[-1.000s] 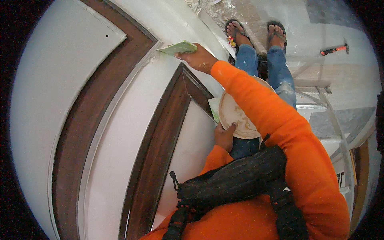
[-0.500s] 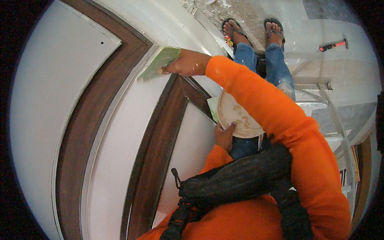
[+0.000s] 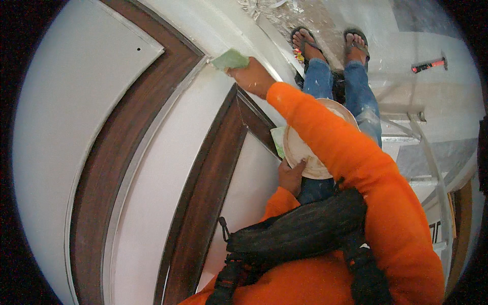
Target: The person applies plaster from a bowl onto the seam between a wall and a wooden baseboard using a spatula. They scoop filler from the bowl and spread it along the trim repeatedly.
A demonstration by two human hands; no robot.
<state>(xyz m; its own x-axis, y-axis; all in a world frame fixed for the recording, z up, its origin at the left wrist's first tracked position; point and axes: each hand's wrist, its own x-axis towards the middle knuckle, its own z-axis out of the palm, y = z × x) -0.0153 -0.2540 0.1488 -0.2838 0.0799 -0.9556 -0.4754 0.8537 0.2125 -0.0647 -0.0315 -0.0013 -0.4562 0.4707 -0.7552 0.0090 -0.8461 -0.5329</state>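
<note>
My right hand reaches across to the white wall strip and grips a thin green putty spreader. The spreader's edge is at the wall, close to the corner of the upper brown frame. Lower down, my left hand pinches the rim of a round, cream-coloured lid smeared with putty. My right sleeve covers part of this lid. Another green flat piece sticks out beside the lid, above my left hand; how it is held is hidden.
A second brown frame runs along the wall nearer my body. On the floor at right lies a red and black hammer. A metal ladder stands at my right. Debris lies near my sandalled feet.
My right hand has slid the spreader along the white strip, away from my body and past the frame's corner. The spreader now shows narrower. My left hand still holds the lid.
</note>
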